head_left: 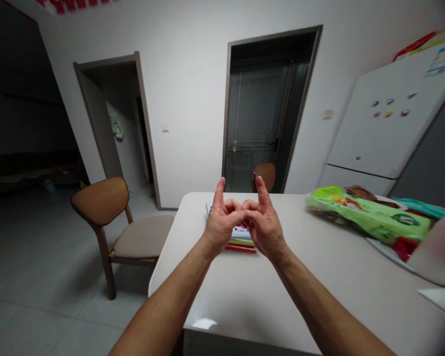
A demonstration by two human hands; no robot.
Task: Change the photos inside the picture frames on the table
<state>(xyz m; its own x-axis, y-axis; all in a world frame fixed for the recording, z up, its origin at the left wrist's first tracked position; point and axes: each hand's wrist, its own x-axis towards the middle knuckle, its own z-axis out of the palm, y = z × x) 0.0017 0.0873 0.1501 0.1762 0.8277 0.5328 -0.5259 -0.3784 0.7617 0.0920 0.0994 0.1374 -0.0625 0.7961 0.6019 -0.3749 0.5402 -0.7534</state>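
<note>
Both of my hands are raised in front of me over the white table point(222, 296), thumbs meeting in the middle. On my left hand point(222, 220) the index finger points up and the other fingers are partly curled; nothing is held. My right hand point(266, 225) mirrors it, index finger up, thumb stretched toward the left one, also holding nothing. Behind and below them lies a small stack of books point(241, 245) with red, yellow-green and pale blue edges, partly hidden by the hands.
A green plastic package point(378, 215) lies on the table's right side, near a translucent pinkish container point(439, 252). A wooden chair point(133, 237) stands left of the table, and another chair back point(265, 177) shows behind it. A white refrigerator point(385, 133) stands at the right.
</note>
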